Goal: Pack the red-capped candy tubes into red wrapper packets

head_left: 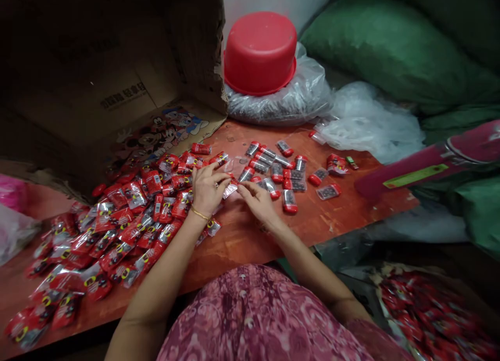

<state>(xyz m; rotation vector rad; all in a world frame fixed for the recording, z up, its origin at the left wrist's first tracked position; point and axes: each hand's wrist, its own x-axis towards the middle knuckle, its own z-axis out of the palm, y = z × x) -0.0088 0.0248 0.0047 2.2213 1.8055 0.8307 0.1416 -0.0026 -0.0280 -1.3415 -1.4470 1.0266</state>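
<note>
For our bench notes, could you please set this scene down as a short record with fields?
Left hand: fingers on a small shiny packet
Right hand: thumb and fingers at the same packet's edge
Surface: reddish-orange table
Left side: heap of red packets, partly inside an open cardboard box
Right side: scattered clear containers with red ends and dark contents; exact count uncertain
Behind: upturned red tub on a clear plastic bag
Right edge: slanting pink pole with a yellow-green label
</note>
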